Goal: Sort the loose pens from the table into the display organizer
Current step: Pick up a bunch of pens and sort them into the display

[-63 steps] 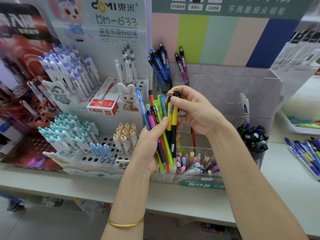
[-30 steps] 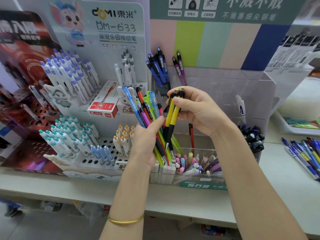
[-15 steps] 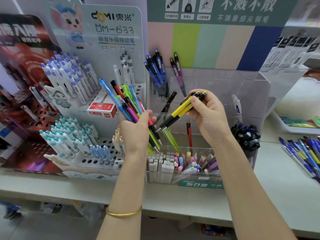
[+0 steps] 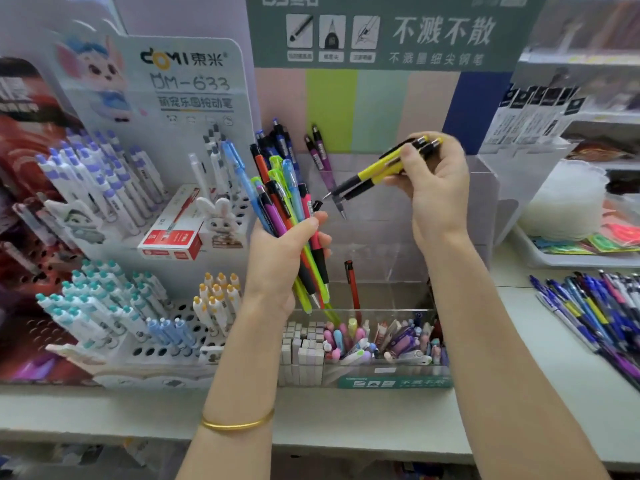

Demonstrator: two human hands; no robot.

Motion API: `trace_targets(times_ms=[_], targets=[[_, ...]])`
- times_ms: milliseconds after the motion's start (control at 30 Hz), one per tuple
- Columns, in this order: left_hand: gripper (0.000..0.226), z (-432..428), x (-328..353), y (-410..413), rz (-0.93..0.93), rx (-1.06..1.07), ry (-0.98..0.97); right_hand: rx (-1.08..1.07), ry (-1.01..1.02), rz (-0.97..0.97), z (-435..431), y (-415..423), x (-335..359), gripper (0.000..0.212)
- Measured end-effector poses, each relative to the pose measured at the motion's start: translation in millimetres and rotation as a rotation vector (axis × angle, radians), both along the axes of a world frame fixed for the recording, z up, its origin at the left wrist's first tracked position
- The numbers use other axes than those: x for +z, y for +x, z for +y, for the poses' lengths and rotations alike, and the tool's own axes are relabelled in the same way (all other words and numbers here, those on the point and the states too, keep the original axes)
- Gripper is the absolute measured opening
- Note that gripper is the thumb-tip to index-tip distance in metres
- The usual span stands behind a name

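L forearm (image 4: 242, 375) bare w/ thin smooth gold bangle (image 4: 237, 425) at wrist — R forearm (image 4: 485, 341) bare.

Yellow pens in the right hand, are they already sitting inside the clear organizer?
No, the right hand holds the yellow pens tilted in the air, above the compartments of the clear organizer.

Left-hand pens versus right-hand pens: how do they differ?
The left hand grips a many-coloured bundle; the right hand pinches only yellow-black pens. The bundle is many pens; the yellow-black pens seem two. The bundle stands near upright, the yellow-black pens slant down-left. Both are held before the organizer.
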State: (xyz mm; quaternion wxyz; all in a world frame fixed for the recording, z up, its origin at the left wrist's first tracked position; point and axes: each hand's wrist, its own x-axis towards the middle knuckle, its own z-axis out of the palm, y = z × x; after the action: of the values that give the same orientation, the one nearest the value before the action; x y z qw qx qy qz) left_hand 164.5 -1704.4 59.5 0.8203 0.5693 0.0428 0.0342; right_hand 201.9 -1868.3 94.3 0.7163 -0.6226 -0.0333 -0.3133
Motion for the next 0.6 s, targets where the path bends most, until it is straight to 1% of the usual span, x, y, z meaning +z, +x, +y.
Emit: trace_targets(times_ms=[67,133,167,233,300,433,500,600], targets=[[0.024,-10,8,6,-0.021,-0.061,-0.023,-0.157,-0.021,-0.086,-8,14,17,0.015],[0.025,-21,13,12,-0.027,-0.124,-0.063,-0.282,-0.119,-0.143,-14,29,28,0.011],[0.027,-26,14,15,-0.026,-0.15,-0.076,-0.319,-0.212,-0.15,-16,36,32,0.01],[0.033,-35,13,19,-0.018,-0.187,-0.089,-0.356,-0.464,-0.116,-18,48,34,0.01],[0.034,-40,10,22,-0.019,-0.216,-0.099,-0.33,-0.672,-0.028,-19,60,33,0.015],[0.032,-43,3,25,-0.026,-0.282,-0.108,-0.221,-0.915,0.214,-16,81,31,0.024],[0.029,-42,1,25,-0.025,-0.313,-0.128,-0.162,-0.992,0.308,-12,87,30,0.032],[0.024,-41,-3,23,-0.017,-0.349,-0.158,-0.113,-1.015,0.367,-8,88,30,0.037]])
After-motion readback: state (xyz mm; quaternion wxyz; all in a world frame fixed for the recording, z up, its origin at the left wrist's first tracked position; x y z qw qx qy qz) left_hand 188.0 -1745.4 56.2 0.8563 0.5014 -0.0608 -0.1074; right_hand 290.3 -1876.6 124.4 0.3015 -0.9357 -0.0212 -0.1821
